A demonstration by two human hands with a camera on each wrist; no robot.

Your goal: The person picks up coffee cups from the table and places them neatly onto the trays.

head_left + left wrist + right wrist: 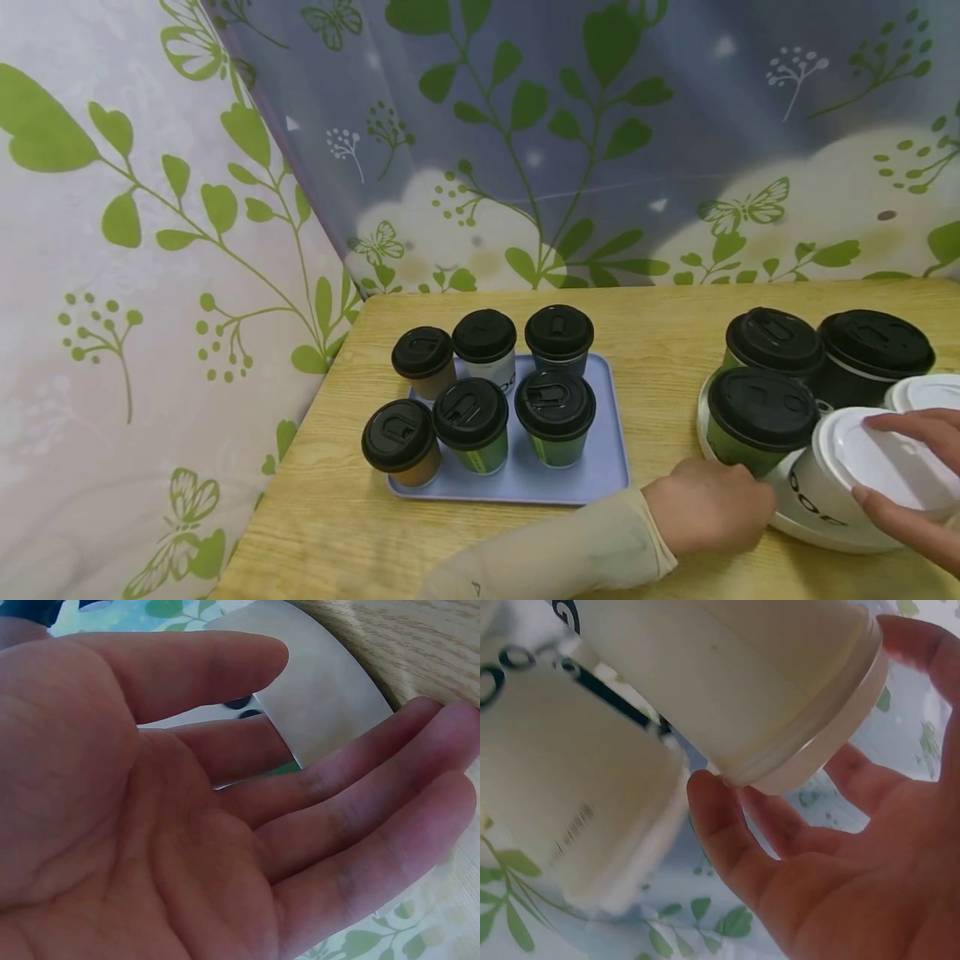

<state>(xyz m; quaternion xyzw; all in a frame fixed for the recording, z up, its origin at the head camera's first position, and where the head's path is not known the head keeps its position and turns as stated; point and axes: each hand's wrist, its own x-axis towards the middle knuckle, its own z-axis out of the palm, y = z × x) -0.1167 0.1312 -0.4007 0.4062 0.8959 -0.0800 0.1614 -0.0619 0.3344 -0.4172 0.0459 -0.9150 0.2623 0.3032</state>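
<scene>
In the head view, my left hand (708, 508) is by the near-left rim of a round white tray (840, 540), just below a green paper cup (731, 446) with a black lid. The left wrist view shows its palm with fingers loosely extended, and the index fingertip is hidden behind the tray's rim (326, 675). My right hand (926, 483) spans the white lid (888, 458) of a white paper cup (813, 487). In the right wrist view, its fingertips (709, 787) pinch the lid's edge from opposite sides. A second white cup (577, 772) stands beside it.
Left of the round tray, a rectangular lilac tray (607, 467) carries several black-lidded cups in two rows. Behind the green cup are another green cup (772, 337) and a larger black cup (873, 342). A patterned curtain (525, 167) hangs along the table's (660, 342) back edge.
</scene>
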